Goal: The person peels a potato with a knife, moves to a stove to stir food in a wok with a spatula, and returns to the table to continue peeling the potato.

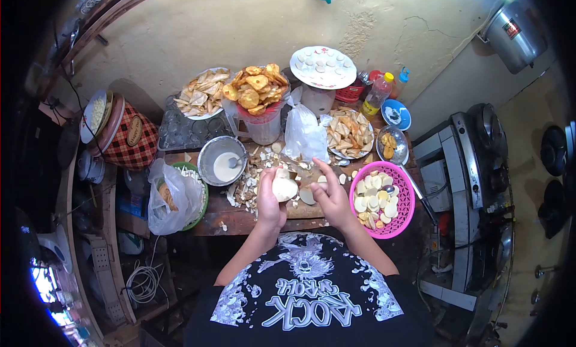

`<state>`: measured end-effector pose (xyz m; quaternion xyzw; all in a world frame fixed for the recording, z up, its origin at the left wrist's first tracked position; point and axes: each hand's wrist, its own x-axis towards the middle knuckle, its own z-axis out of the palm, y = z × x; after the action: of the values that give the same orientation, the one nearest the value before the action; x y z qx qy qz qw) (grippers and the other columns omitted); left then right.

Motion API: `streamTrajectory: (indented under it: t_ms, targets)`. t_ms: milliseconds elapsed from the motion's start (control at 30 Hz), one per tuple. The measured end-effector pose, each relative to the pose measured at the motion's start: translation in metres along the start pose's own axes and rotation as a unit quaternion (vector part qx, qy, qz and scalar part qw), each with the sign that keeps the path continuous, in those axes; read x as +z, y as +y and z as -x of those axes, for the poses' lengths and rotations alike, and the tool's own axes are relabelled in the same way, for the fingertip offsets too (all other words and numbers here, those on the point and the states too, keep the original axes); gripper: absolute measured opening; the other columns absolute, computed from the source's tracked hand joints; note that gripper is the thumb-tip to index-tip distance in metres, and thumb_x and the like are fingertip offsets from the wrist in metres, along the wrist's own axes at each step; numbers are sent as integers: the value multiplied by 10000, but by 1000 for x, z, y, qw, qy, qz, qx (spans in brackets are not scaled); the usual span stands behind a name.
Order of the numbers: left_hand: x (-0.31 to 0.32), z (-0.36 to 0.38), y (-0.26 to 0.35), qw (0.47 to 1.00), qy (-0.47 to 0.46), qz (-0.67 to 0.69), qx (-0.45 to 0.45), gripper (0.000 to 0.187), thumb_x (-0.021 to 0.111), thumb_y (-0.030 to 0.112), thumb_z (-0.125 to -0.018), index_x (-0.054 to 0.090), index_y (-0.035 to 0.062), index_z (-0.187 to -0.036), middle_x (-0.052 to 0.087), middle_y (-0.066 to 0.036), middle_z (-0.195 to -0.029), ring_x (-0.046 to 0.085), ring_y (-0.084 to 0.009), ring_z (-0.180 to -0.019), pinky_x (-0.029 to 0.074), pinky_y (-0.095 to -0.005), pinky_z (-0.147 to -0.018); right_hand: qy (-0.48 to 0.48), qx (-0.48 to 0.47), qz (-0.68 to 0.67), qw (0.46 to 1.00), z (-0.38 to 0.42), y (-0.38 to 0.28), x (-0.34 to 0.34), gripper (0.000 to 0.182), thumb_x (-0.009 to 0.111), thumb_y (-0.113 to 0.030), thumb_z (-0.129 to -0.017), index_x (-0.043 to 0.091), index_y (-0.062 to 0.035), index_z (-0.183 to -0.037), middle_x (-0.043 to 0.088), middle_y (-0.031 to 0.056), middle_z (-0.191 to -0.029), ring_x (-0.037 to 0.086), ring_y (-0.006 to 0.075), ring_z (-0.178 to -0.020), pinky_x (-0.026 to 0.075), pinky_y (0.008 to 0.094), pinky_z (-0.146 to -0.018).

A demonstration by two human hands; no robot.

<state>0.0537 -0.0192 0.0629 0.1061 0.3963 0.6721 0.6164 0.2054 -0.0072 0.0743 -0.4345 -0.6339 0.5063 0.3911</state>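
Note:
In my left hand is a peeled, pale tuber, its rounded side facing the middle of the table. My right hand is a short way to the right, index finger stretched out and thumb apart from it; its lower fingers are partly hidden. Close by its thumb, between the hands, is a greyish round slice. Under the hands lies a wooden cutting board, with peelings scattered to its left. A pink basket of pale round slices stands just right of my right hand.
Left of the hands are a pot of white batter with a ladle and a plastic bag over a green basin. Behind stand fried slices, plates of folded wrappers, a white bag and bottles. A stove is at right.

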Motion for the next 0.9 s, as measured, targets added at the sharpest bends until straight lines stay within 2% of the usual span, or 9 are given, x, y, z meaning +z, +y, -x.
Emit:
streamTrajectory:
  t_ms: [100, 133, 300, 500, 633, 733, 800, 833, 900]
  targets:
    - [0, 3, 0, 996, -8, -36, 80, 204, 436, 243, -928, 488, 65, -1013, 548, -58, -917, 579, -149, -833, 473, -281, -716, -48, -70, 173, 981, 5, -28, -3, 584, 579, -262, -868, 349, -115, -1384, 506, 42, -543, 499, 182, -461, 379, 313, -486]
    - [-2, 3, 2, 995, -29, -38, 85, 203, 432, 237, -929, 488, 60, -1011, 547, -60, -923, 568, -142, -843, 460, -278, -740, -60, -108, 205, 971, 6, -26, -2, 575, 575, -271, -858, 369, -126, -1375, 548, 87, -570, 542, 254, -484, 413, 350, -496]
    - [0, 6, 4, 987, -27, -71, 143, 186, 402, 203, -945, 479, 40, -993, 528, -65, -935, 527, -120, -843, 431, -262, -773, -76, -154, 299, 939, 6, -37, 0, 569, 587, -267, -841, 398, -147, -1364, 574, 102, -619, 581, 276, -555, 436, 359, -520]
    - [-11, 6, -10, 934, -45, -230, 272, 161, 369, 147, -974, 459, 14, -964, 475, -67, -977, 462, -90, -861, 395, -244, -772, -71, -174, 338, 922, 3, -39, 3, 504, 539, -326, -873, 432, -189, -1345, 616, 85, -663, 596, 272, -549, 448, 378, -502]
    - [-3, 8, -10, 964, -21, -141, 223, 186, 377, 165, -977, 464, 0, -987, 489, -53, -933, 470, -85, -839, 398, -238, -761, -37, -215, 325, 920, 4, -26, 14, 489, 570, -227, -856, 463, -159, -1328, 592, 119, -659, 586, 262, -572, 448, 354, -521]
    - [-4, 6, -14, 979, 4, -113, 171, 199, 366, 173, -972, 471, 10, -1016, 519, -49, -909, 505, -97, -826, 434, -256, -753, 53, -240, 190, 951, 1, -4, 30, 452, 534, -220, -904, 451, -118, -1336, 545, 58, -605, 506, 163, -491, 389, 280, -461]
    - [-16, -5, -23, 984, 1, -101, 146, 246, 354, 215, -967, 482, 28, -1063, 557, -79, -941, 567, -136, -829, 479, -280, -690, 28, -27, -122, 992, -1, 5, 29, 433, 521, -236, -926, 458, -109, -1335, 495, -12, -608, 437, 78, -491, 337, 228, -459]
    - [-14, -2, -18, 995, 1, -64, 76, 268, 350, 236, -966, 484, 32, -1076, 567, -90, -958, 583, -155, -844, 491, -294, -677, 15, 86, -275, 957, 0, 7, 28, 425, 515, -244, -936, 462, -105, -1335, 470, -47, -610, 402, 36, -491, 312, 202, -458]
    - [-5, 3, -1, 998, -1, 12, -63, 312, 342, 279, -963, 489, 42, -1103, 588, -112, -991, 614, -191, -874, 514, -320, -652, 6, 63, -246, 967, -2, 1, 19, 433, 495, -267, -953, 452, -71, -1335, 476, -46, -681, 355, 7, -537, 287, 176, -475]
